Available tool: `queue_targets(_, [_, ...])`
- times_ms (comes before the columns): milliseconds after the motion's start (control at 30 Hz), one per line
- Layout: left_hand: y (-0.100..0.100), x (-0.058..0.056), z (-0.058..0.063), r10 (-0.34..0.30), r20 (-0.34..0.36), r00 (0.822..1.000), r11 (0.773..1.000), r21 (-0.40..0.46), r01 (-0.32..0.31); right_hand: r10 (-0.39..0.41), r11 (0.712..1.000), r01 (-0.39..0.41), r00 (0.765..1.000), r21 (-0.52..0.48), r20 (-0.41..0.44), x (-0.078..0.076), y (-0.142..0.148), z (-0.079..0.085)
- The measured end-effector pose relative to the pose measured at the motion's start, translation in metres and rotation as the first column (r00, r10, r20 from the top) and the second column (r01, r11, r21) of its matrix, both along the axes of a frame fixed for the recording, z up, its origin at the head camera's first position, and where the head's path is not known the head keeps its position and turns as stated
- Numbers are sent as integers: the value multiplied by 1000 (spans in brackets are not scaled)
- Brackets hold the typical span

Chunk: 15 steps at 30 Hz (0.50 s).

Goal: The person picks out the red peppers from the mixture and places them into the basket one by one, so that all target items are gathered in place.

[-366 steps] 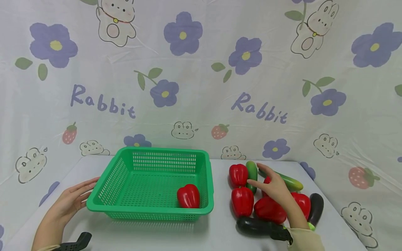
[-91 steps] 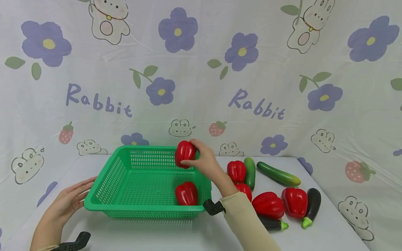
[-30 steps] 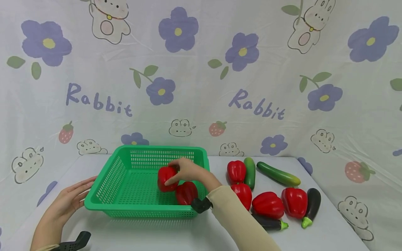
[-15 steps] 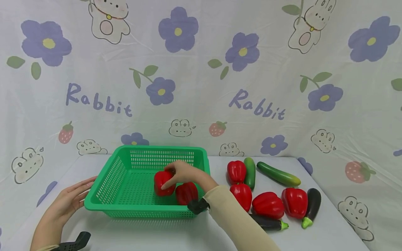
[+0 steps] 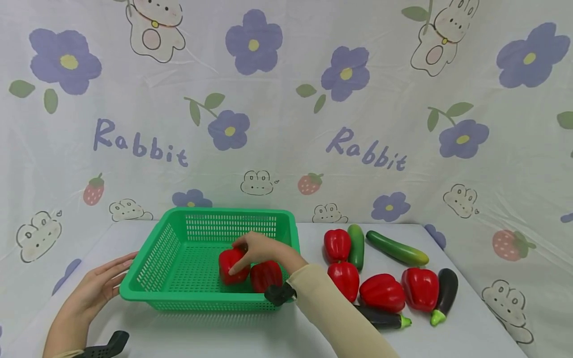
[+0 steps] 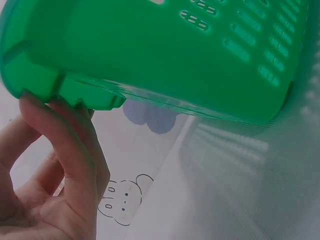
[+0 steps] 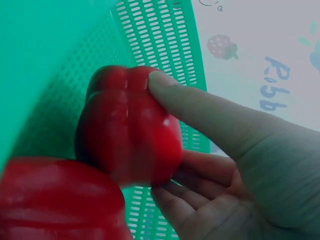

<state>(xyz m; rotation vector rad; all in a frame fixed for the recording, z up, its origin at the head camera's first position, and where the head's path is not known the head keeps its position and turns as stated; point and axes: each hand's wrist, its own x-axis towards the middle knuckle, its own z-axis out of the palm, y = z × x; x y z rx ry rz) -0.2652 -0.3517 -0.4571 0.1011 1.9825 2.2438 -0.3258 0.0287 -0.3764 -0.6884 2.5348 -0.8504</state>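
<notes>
Right hand (image 5: 264, 247) is pinching a pepper (image 5: 228, 263) inside the green basket (image 5: 206, 297), its thumb pressing one side while its fingers are curling round the other. That pepper is sitting low, just beside a second pepper (image 5: 267, 276); whether the two are touching, or the basket's floor is bearing the held one, I cannot tell. Left hand (image 5: 99, 284) is steadying nothing firmly: its fingertips are only touching the rim at the basket's left end, with no wrapped grip. For setting down well, the right hand should be keeping its hold until the floor is taking the weight, since the glossy skin is looking likely to slip. Thumb and fingers should then be spreading evenly, and the hand leaving upward, so that neither pepper is rolling. The wrist mount (image 5: 279, 293) is overlapping the near rim in the head view, so keeping it clear would be wise. Left fingertips should be pressing lightly, guarding against the basket sliding.
</notes>
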Motion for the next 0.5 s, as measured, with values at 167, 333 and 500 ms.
queue_targets(167, [0,0,0,2,0,1000,1000,0,-2,11,1000,-11,1000,21,3,0,-2,-1])
queue_targets(333, [0,0,1,6,1,1000,1000,0,-6,35,998,-35,999,44,11,0,-1,-3])
queue_targets(500, [0,0,0,-1,-3,1000,1000,7,1,56,997,-57,998,52,25,0,-1,-4])
